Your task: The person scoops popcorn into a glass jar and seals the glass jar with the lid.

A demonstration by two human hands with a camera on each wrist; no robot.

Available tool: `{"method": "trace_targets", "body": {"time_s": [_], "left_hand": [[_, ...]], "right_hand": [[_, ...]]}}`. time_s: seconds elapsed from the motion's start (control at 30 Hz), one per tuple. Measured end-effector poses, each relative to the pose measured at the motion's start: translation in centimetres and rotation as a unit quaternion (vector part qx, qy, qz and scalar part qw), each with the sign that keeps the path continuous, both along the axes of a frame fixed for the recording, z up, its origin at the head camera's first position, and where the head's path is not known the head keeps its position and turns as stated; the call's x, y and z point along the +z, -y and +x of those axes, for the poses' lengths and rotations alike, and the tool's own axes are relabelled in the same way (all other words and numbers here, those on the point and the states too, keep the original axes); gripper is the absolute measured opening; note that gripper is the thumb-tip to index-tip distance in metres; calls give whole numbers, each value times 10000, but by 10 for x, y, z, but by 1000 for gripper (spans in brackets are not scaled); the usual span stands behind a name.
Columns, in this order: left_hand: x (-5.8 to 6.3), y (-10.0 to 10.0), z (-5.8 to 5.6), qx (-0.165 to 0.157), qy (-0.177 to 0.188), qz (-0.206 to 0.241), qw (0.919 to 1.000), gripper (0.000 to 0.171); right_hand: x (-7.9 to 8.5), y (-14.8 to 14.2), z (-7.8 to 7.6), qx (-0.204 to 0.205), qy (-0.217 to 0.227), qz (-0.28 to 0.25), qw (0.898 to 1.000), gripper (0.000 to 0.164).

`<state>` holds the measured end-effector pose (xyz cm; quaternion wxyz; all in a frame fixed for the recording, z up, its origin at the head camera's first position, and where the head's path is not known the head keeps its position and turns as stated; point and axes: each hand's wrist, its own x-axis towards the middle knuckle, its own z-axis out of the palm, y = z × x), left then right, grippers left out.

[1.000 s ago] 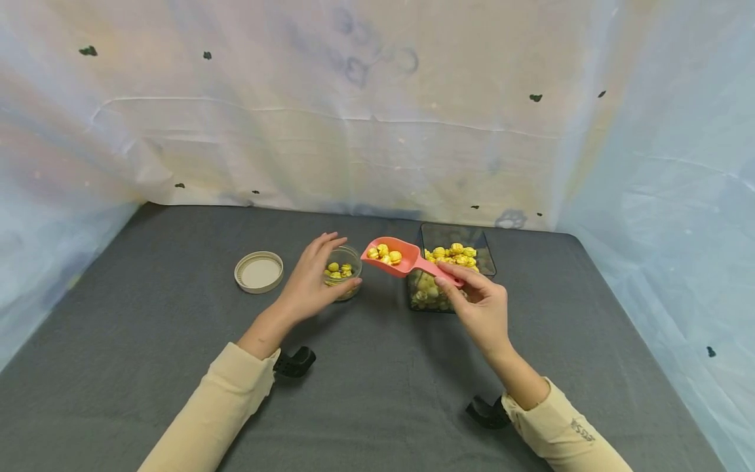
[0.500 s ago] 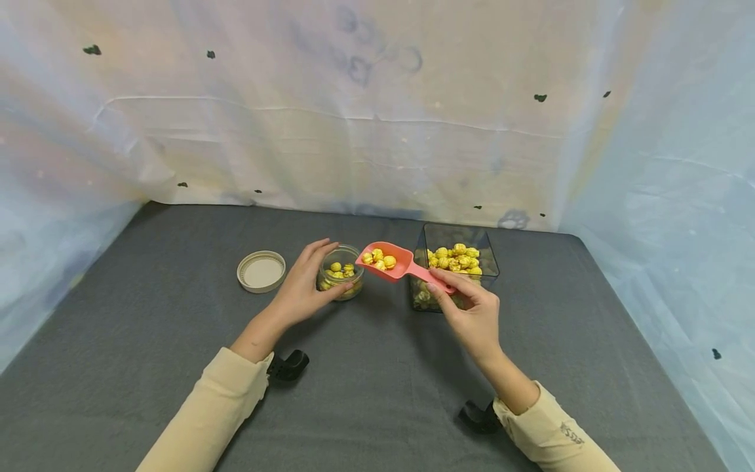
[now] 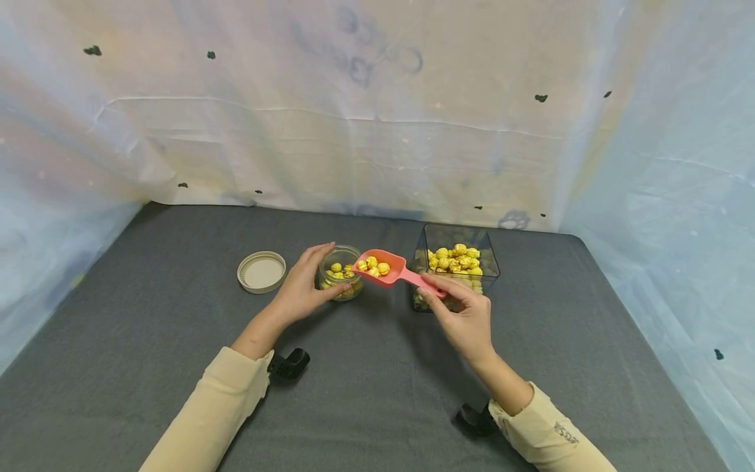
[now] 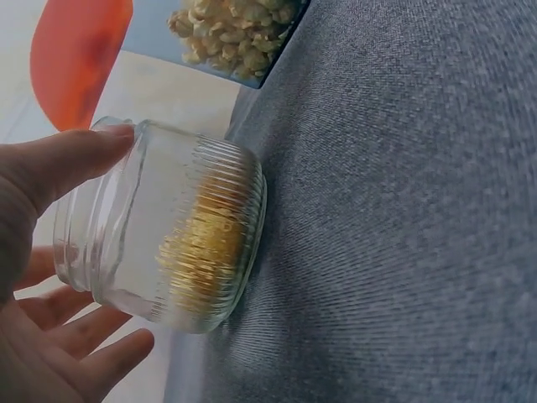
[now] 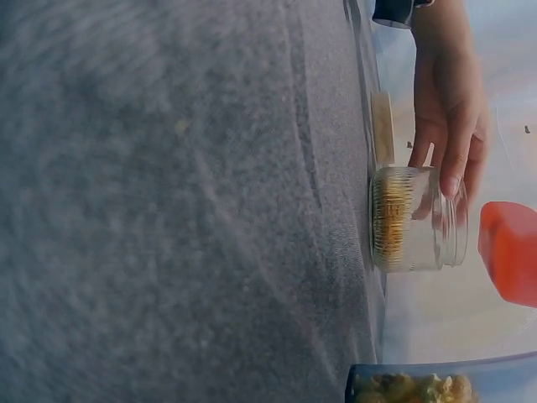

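In the head view my left hand holds a ribbed glass jar by its upper part, thumb near the neck and fingers on the far side. The jar stands upright on the table, lidless, with yellow popcorn in its lower part. My right hand pinches the handle of a coral-red scoop, whose bowl carries several pieces of popcorn. The scoop's tip hangs over the jar's right rim. The right hand itself does not show in the right wrist view, only the scoop's bowl.
A clear square tub of popcorn stands behind the right hand. Left of the jar lies its round pale lid. A dark grey cloth covers the table, and a pale patterned sheet hangs along the back.
The scoop has moved left and slightly down, its tip now over the jar's rim. My left hand has closed in on the jar. The popcorn stays in the scoop.
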<state>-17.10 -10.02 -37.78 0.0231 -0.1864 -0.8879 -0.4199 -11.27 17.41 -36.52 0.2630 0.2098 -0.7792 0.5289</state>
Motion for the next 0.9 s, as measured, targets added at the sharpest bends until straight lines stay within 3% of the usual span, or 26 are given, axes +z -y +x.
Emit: {"method": "trace_targets", "body": {"time_s": [0.47,0.9], "left_hand": [[-6,1,1,-135,144,226,9995,83],[-6,2,0,-179,263,466,9984,83]], "right_hand": [[3,5,-1,18,68,262,9996,25],[18,8,-8,92,-28,644,9979,22]]}}
